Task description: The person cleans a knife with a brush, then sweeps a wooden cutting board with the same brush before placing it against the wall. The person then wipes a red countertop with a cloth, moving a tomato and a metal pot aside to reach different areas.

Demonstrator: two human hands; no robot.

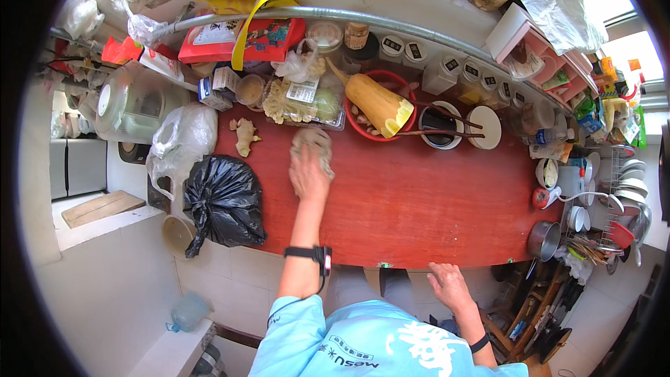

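Note:
My left hand (pixel 308 172) lies on a crumpled grey-beige cloth (pixel 313 145), pressing it on the red tabletop (pixel 398 204). Just beyond the cloth is a clear plastic box (pixel 304 102) of pale vegetables. A piece of ginger root (pixel 244 136) lies to the left of the cloth. My right hand (pixel 449 284) is at the table's near edge, its fingers apart and nothing in it. Back from it, a cut butternut squash (pixel 378 103) rests on a red plastic bowl (pixel 352 125). Two dark sticks reach from the bowl across to white containers.
A tied black plastic bag (pixel 225 199) sits at the table's left end beside a clear plastic bag (pixel 183 136). Lidded jars (pixel 442 76) line the back under a metal rail (pixel 366 14). At the right end are a metal pot (pixel 544 241) and a dish rack (pixel 610 193) with bowls.

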